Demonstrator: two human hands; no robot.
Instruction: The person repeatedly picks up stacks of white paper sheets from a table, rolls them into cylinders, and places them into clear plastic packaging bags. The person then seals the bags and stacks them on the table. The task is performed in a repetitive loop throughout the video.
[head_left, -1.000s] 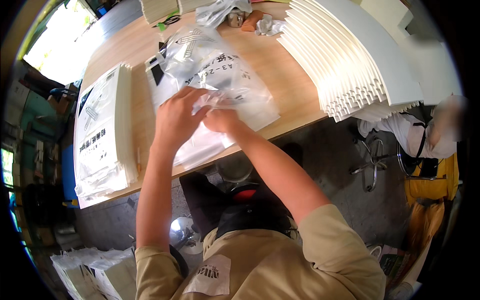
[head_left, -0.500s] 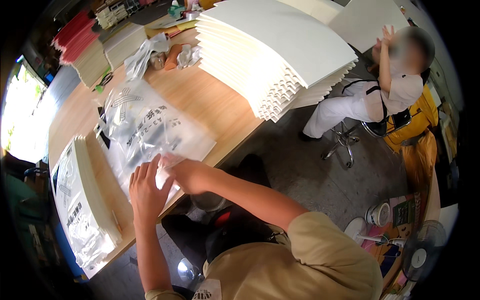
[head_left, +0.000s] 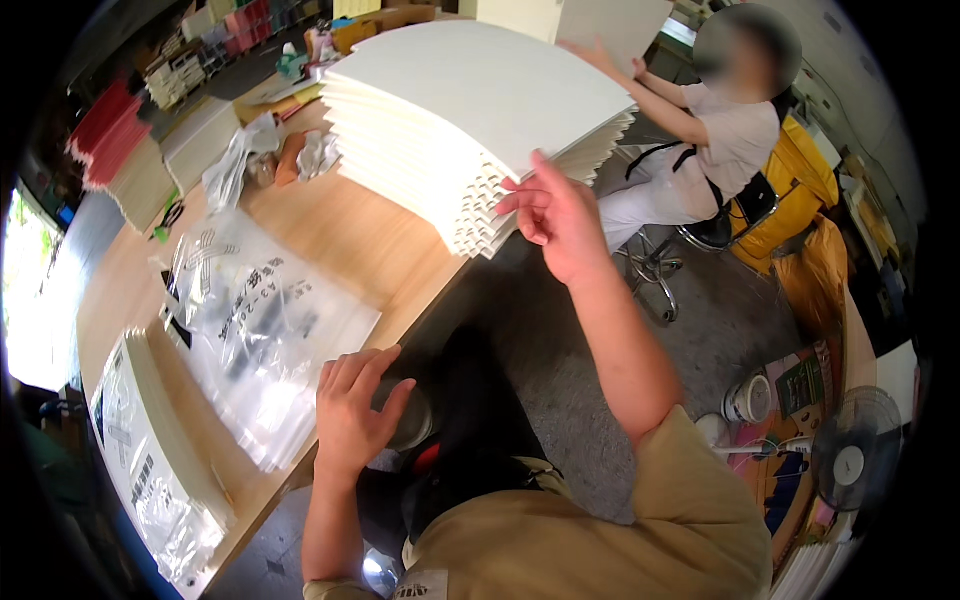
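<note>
Torso: loose khaki-tan cloth shirt (head_left: 590, 550), short-sleeved, softly creased. Right sleeve (head_left: 705, 490) wide, ending near the elbow; left sleeve (head_left: 335, 589) visible only as a tan edge at the lower border. Marking: pale patch (head_left: 422, 578) with dark print on the shirt front, partly cut off. Legs: black trousers (head_left: 480, 400), detail lost in shadow. Left hand (head_left: 352, 415) and right hand (head_left: 562, 225) bare.

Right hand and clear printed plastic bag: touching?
Apart: the head view shows tabletop and floor between the right hand and the clear printed plastic bag.
</note>
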